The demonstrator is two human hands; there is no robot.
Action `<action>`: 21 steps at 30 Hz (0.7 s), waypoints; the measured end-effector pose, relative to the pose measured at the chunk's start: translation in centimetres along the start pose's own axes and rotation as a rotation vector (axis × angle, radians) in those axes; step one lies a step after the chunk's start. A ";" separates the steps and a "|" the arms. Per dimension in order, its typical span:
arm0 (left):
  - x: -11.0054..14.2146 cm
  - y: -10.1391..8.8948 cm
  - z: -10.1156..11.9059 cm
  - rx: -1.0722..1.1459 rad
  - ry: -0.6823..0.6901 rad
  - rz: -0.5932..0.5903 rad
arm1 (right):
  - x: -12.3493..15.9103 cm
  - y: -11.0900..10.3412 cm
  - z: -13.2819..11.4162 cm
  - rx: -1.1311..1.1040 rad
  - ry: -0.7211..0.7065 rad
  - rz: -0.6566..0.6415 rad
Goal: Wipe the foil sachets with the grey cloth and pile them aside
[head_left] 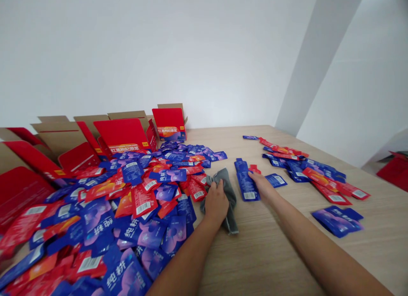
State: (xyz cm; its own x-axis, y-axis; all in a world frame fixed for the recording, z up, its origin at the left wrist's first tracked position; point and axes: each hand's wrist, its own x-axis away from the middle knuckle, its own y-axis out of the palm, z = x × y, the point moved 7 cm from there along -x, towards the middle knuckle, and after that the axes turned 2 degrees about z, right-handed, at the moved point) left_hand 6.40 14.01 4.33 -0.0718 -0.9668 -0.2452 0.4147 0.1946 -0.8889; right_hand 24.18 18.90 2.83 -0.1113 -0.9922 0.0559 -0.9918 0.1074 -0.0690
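My left hand (216,202) is closed on a crumpled grey cloth (230,194), one end of which trails onto the wooden table (251,249). Just right of the cloth, my right hand (260,183) grips the right edge of a blue pouch (245,181), its barcode facing up. Behind those fingers shows a bit of red packaging (254,168). Another blue pouch (276,180) lies by my right wrist. To the left of the cloth spreads a large heap of red and blue pouches (143,202).
Open red cartons (123,132) line the left back, with one more carton (169,123) standing apart near the wall. A looser row of blue and red pouches (296,160) lies on the right, and purple-blue pouches (338,221) sit nearer me.
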 end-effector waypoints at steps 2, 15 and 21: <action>0.0 -0.1 -0.1 0.026 -0.014 0.011 | -0.4 -0.7 -0.3 0.080 0.007 0.013; -0.7 -0.4 -1.0 0.125 -0.062 0.056 | 7.7 1.7 -1.4 1.260 -0.302 -0.292; 0.5 -0.2 1.5 0.059 0.094 -0.007 | 7.2 3.3 -0.9 1.046 -0.498 -0.356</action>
State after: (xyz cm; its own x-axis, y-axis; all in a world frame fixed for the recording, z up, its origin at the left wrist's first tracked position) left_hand 7.68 13.19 4.97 -0.1584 -0.9479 -0.2765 0.4664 0.1750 -0.8671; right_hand 20.02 12.18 3.89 0.4220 -0.8960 -0.1381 -0.4068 -0.0510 -0.9121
